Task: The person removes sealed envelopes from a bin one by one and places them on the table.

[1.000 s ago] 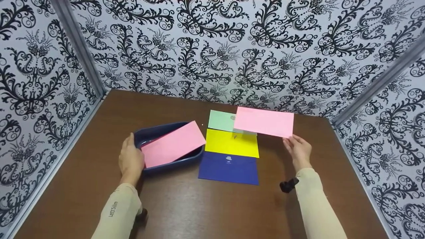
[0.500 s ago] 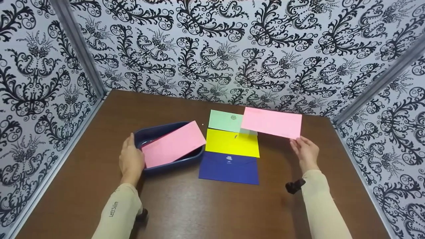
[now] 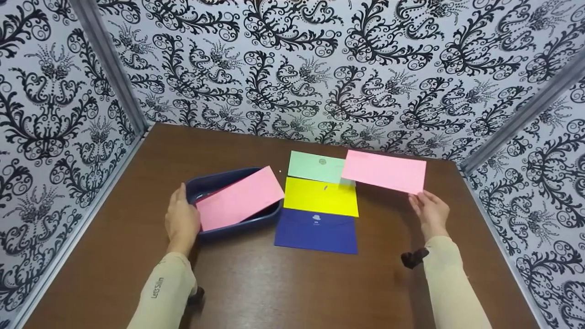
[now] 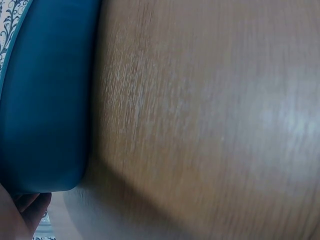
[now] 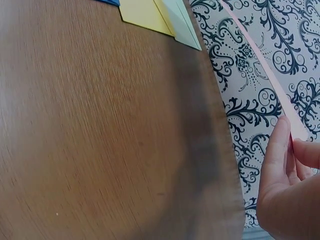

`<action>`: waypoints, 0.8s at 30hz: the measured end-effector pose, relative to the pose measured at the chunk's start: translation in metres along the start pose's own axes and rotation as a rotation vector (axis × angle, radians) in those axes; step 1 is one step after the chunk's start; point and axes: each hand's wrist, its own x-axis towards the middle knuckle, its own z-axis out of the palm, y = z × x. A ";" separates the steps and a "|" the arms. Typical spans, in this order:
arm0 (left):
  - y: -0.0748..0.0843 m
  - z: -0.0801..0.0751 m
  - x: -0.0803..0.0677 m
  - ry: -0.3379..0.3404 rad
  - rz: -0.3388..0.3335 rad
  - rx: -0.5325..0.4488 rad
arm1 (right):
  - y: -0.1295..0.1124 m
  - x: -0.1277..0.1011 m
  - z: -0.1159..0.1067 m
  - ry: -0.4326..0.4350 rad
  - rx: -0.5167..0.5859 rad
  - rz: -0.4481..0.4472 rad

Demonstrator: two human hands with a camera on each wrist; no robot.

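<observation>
My right hand [image 3: 433, 211] pinches the near right corner of a pink envelope [image 3: 385, 171] between thumb and fingers. This envelope hangs above the table, seen nearly edge-on in the right wrist view. Its left end overlaps the mint green envelope [image 3: 315, 165] in the head view. On the left, my left hand [image 3: 181, 221] grips the end of a dark blue oblong dish [image 3: 228, 231]; the left wrist view catches fingers [image 4: 37, 210] at its end. A second pink envelope [image 3: 240, 199] lies slantwise in the dish, its far right corner reaching over the rim.
Between the hands, a yellow envelope [image 3: 321, 197] and a dark blue envelope [image 3: 315, 233] lie in a column below the green one on the brown table [image 3: 274, 288]. Patterned walls [image 3: 311, 68] stand behind and at both sides.
My right hand has moved to the right with the pink envelope, uncovering more of the mint green envelope. My left hand and the dish have stayed in place.
</observation>
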 end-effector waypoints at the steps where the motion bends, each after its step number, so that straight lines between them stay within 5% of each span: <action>1: 0.000 0.000 0.000 0.006 0.002 -0.001 | 0.000 0.000 -0.002 -0.002 -0.007 0.000; 24: 0.000 0.000 0.000 0.029 0.000 -0.005 | -0.011 0.014 -0.025 0.038 0.034 0.008</action>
